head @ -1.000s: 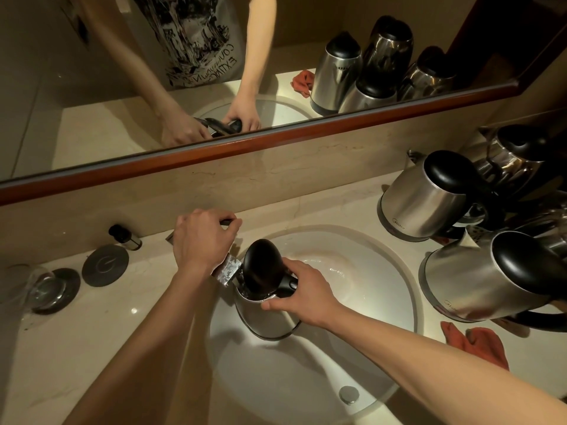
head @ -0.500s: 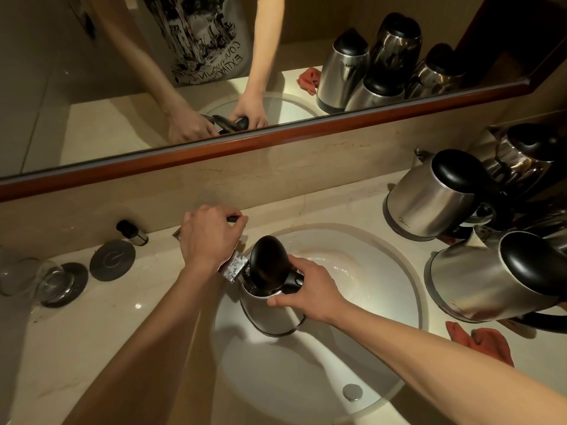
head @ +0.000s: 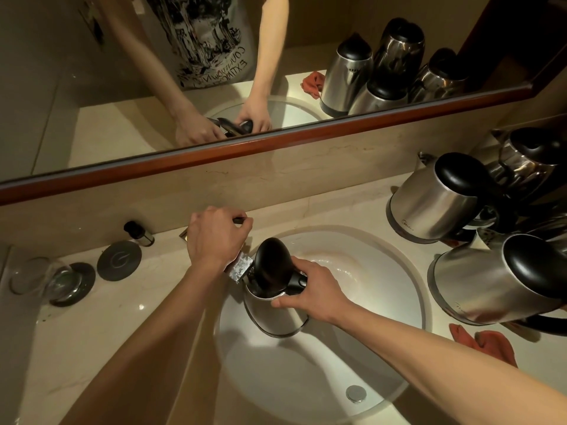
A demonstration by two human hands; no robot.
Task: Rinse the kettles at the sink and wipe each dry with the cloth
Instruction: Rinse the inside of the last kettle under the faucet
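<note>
A steel kettle (head: 273, 314) with its black lid (head: 271, 260) flipped up hangs inside the white sink (head: 399, 302), right under the tap spout (head: 241, 268). My right hand (head: 313, 292) grips the kettle's black handle at the rim. My left hand (head: 216, 239) is curled over the tap lever behind the basin. An orange cloth (head: 487, 343) lies on the counter right of the sink, partly under a kettle. Whether water is running is too hard to tell.
Several more steel kettles crowd the right counter, the nearest (head: 484, 280) and another (head: 435, 199) close to the basin's edge. A glass (head: 40, 279) on a dark coaster, a second coaster (head: 119, 261) and a small bottle (head: 138, 234) stand at left. A mirror runs behind.
Both hands and the kettle have kept their places under the tap; only the camera has drifted slightly.
</note>
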